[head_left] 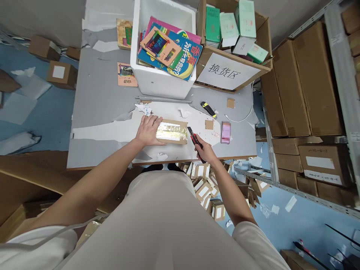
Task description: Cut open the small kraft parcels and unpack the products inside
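Note:
A small cardboard box (172,131) with shiny clear tape along its top lies on the table. My left hand (148,130) grips its left end, thumb along the near edge and fingers at the far edge. In my right hand (205,150) is a red and black utility knife (194,138), its tip beside the box's right end; I cannot tell if it touches. A second, yellow and black utility knife (208,110) lies beyond. Crumpled paper (143,108) rests behind my left hand.
At the back stand a white foam box (163,84) of books and a carton (233,71) with green boxes. A pink-screened phone (225,132) and a white cable (242,120) lie at right. Shelves of cartons (317,82) flank the table (98,97); several parcels (204,191) litter the floor.

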A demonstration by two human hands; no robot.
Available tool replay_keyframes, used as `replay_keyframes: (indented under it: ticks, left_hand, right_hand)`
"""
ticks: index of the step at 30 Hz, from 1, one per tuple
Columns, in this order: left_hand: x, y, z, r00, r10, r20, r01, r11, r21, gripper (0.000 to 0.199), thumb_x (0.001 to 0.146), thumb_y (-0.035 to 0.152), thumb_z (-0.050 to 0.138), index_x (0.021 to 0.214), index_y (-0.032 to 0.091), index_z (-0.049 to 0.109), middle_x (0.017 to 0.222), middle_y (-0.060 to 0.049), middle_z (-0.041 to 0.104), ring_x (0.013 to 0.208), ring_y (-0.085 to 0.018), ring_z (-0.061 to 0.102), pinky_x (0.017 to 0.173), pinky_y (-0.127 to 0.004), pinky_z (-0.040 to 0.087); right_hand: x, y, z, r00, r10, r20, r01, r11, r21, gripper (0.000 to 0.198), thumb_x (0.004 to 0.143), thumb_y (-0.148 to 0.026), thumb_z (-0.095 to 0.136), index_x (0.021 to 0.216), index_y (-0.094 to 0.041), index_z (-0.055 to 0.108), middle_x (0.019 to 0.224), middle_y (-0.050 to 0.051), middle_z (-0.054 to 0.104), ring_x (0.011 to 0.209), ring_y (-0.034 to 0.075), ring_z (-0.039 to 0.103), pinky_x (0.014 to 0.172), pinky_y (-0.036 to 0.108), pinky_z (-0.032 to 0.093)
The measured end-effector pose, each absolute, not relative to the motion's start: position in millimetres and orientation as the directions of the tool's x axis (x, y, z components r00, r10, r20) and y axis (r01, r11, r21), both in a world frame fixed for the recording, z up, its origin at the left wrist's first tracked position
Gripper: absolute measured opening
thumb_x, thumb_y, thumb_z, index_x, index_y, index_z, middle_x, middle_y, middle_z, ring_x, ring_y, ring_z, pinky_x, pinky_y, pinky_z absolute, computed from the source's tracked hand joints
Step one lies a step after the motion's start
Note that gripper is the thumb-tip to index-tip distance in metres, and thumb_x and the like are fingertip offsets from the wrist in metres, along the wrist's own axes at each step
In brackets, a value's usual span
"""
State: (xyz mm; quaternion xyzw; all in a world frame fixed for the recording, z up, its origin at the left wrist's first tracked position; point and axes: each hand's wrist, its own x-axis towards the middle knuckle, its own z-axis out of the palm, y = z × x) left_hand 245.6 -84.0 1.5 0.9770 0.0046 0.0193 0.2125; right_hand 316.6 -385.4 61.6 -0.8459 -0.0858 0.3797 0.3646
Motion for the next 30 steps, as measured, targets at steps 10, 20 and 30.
replay_keyframes:
  ticks: [10,20,30]
  left_hand:
    - [244.7,-83.0,-0.7,0.999,0.025,0.047,0.002,-0.897,0.442,0.116,0.049,0.074,0.067,0.143,0.014,0.035,0.138,-0.02,0.043,0.13,-0.042,0.034,0.115,-0.058,0.01]
    - [244.7,-82.3,-4.2,0.998,0.026,0.057,-0.003,-0.889,0.457,0.115,0.05,0.074,0.066,0.143,0.015,0.034,0.138,-0.02,0.042,0.13,-0.042,0.035,0.115,-0.059,0.009]
    - [244.6,-82.4,-2.9,0.999,0.02,0.03,0.005,-0.905,0.426,0.114,0.05,0.073,0.067,0.143,0.016,0.032,0.139,-0.02,0.042,0.131,-0.042,0.034,0.115,-0.058,0.009]
  right_hand:
    - [316.5,-394.6,46.4,0.726,0.4,-0.56,-0.276,-0.577,-0.769,0.069,0.089,-0.042,0.047,0.152,-0.03,0.02,0.079,-0.003,0.058,0.043,0.005,0.052,0.039,0.02,0.048]
    - [321.2,-382.2,35.7,0.708,0.418,-0.569,-0.292,-0.561,-0.775,0.07,0.09,-0.042,0.047,0.152,-0.03,0.02,0.082,-0.002,0.057,0.045,0.006,0.053,0.041,0.02,0.048]
    - [316.5,-384.4,33.5,0.716,0.412,-0.564,-0.279,-0.572,-0.772,0.068,0.09,-0.044,0.045,0.152,-0.028,0.021,0.082,-0.002,0.058,0.047,0.006,0.053,0.044,0.019,0.049]
